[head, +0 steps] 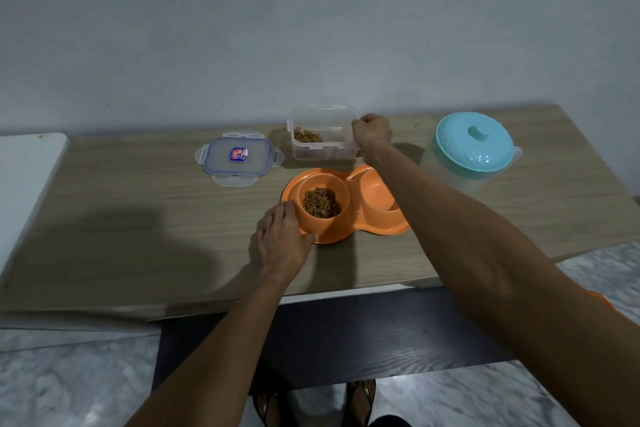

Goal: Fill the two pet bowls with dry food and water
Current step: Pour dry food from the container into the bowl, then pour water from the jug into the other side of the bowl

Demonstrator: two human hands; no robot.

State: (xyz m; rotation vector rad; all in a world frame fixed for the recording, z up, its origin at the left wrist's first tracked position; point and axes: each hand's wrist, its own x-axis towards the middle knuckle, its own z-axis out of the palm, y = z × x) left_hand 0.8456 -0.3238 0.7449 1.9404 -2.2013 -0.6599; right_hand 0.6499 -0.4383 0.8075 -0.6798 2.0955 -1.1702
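Kibble (320, 207) is seen piled in the left bowl of the orange double pet bowl (356, 218), which is set near the middle of the tabletop (138, 218), a little toward the front edge. The right bowl (379, 196) is partly hidden by the right arm, and no food is seen in the part that shows. The left hand (282, 241) is laid on the dish's left rim, with the fingers close together and the thumb pressed on the front rim. The right hand (371, 135) is closed on the right wall of the clear food container (323, 137), which is set just behind the dish near the back edge, with some kibble inside. The container's lid (238, 160) is lying flat to its left. A clear water jug with a blue lid (472, 152) is placed toward the right edge.
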